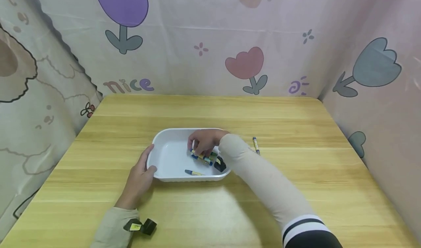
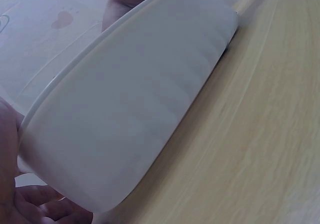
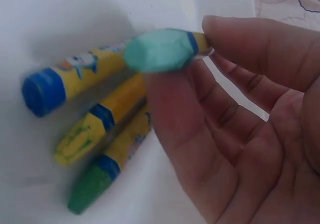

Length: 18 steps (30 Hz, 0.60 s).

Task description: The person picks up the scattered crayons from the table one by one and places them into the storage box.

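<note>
In the right wrist view, my right hand (image 3: 235, 119) pinches a mint-green crayon (image 3: 160, 50) between thumb and finger. Beside it on the white tray floor lie a blue-ended crayon (image 3: 45, 92), a yellow crayon (image 3: 82, 136) and a green crayon (image 3: 95, 184). From the head view this hand (image 1: 208, 140) is inside the white tray (image 1: 169, 154), towards its right half. A dark-tipped crayon (image 1: 194, 172) lies apart near the tray's front wall. My left hand (image 1: 141, 176) grips the tray's left end, its thumb at the front corner.
Another crayon (image 1: 255, 145) lies on the wooden table (image 1: 210, 211), right of the tray and partly behind the right sleeve (image 1: 263, 175). A black wrist camera (image 1: 148, 226) hangs at the left cuff. Printed cloth (image 1: 184, 65) encloses the table's back and sides.
</note>
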Available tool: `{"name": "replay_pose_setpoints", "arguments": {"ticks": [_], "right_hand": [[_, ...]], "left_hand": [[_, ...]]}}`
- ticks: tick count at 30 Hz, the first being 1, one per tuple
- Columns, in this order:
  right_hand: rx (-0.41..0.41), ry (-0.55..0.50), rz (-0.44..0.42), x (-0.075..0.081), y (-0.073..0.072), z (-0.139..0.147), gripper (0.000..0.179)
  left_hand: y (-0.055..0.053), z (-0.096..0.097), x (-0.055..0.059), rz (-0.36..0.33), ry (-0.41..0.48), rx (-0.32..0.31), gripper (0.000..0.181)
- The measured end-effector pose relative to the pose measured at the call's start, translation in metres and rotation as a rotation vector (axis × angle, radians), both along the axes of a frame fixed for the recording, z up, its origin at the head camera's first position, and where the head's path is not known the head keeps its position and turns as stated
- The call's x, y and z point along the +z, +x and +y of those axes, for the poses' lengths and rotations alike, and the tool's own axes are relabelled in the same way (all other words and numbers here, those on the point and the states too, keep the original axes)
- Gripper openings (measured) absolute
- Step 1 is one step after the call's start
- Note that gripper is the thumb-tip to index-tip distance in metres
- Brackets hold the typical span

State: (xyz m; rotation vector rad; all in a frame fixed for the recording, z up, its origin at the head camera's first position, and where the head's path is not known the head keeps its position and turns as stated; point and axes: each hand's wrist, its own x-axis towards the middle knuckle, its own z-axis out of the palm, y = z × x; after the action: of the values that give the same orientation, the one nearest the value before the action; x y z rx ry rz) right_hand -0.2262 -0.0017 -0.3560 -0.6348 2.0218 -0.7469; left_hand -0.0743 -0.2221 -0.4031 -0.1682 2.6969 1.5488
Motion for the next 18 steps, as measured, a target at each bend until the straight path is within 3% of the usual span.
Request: {"name": "replay_pose_setpoints", "arguments": {"ticks": [10, 18], "right_hand": [[0.065, 0.043, 0.041, -0.0056, 0.0048, -0.0035, 0.023], [0.049, 0.050, 0.065, -0.0036, 0.0100, -0.0046, 0.021]], "left_hand": [[-0.0009, -0.0002, -0.0015, 0.000, -0.004, -0.004, 0.070], [-0.0009, 0.0000, -0.0004, -0.011, -0.008, -0.004, 0.071]]}}
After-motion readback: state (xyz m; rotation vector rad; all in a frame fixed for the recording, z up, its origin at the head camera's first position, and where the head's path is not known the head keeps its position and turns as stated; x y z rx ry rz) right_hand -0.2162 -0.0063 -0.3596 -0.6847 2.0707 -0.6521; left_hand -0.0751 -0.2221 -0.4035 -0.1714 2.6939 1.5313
